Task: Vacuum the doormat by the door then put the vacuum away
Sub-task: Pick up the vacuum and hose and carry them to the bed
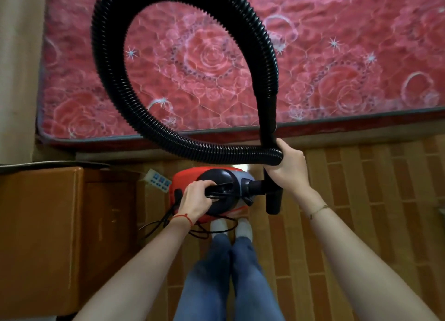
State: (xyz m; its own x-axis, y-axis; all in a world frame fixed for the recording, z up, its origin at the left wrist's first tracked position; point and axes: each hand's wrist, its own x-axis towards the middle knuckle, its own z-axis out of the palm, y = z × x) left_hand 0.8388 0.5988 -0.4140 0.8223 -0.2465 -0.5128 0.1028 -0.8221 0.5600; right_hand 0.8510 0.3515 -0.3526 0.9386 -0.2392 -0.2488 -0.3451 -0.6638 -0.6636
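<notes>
Wood-patterned floor runs beside a bed with a red rose-print mattress, and a brown cabinet stands at the left. No doormat or door shows. The red vacuum hangs just above the feet, its handle gripped by the left hand. The right hand clasps the black hose and its rigid nozzle tube together, the hose looping high over the mattress. The cord trails loose near the feet, so gather it before walking, keep the body level, and hold the loop clear of the bed.
</notes>
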